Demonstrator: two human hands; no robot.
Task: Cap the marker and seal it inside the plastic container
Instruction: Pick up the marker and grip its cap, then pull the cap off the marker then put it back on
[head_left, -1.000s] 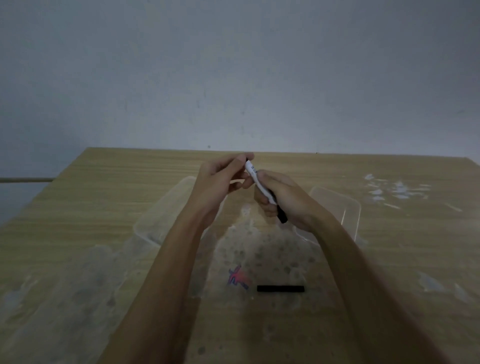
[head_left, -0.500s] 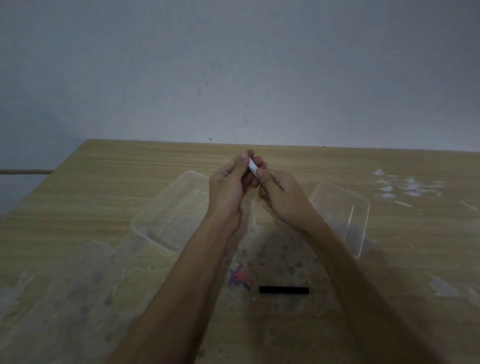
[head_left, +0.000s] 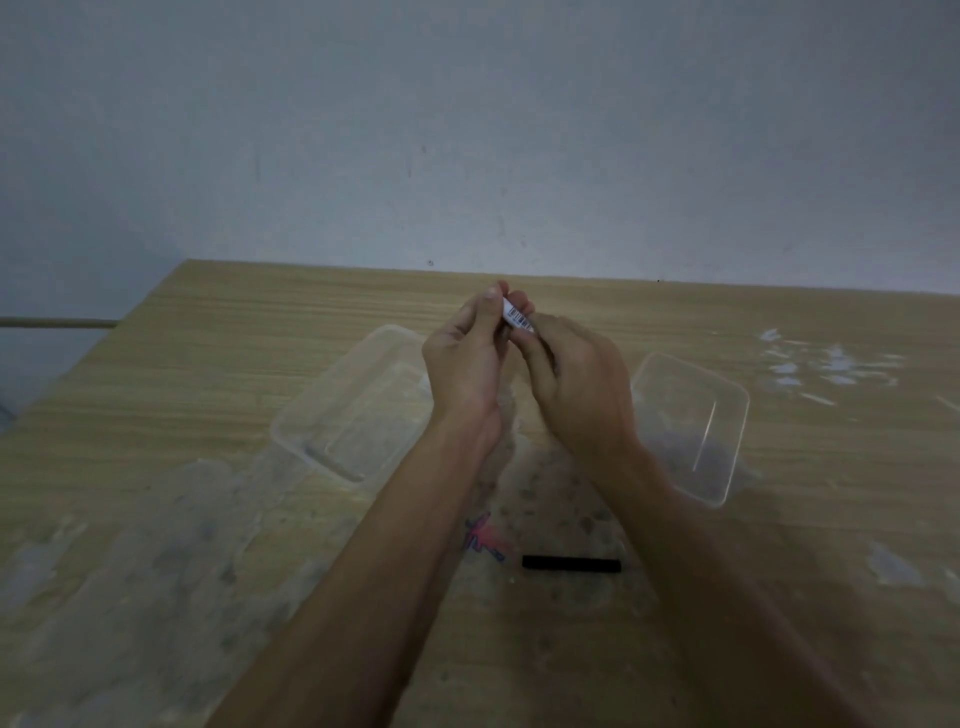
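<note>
**Marker gripped by both hands above the tabletop**

Marker (head_left: 518, 318), white-barrelled with a printed barcode label, sits between the two hands, raised above the middle of the tabletop (head_left: 779, 597). Only a short stretch of the barrel shows; the rest is hidden by fingers, and its tip cannot be seen. The left hand (head_left: 467, 364) pinches the far end of the barrel between thumb and fingertips. The right hand (head_left: 576, 389) is curled around the near part, its back turned to the camera, so both hands are closed on the marker and touch each other around it.

A black cap (head_left: 571, 564) lies flat on the tabletop, nearer the person than the hands and between the two forearms, well apart from the marker. Just left of it is a small pink and blue scribble (head_left: 483, 538) on the wood.

A clear plastic container (head_left: 343, 415) rests open on the tabletop to the left, partly behind the left wrist. A clear plastic lid (head_left: 701, 426) lies to the right, partly behind the right wrist. Neither touches the other.

The tabletop is light wood grain, with grey smudges across its near half and white flecks (head_left: 831, 364) toward the far right. A plain grey wall (head_left: 467, 130) rises behind it.
</note>
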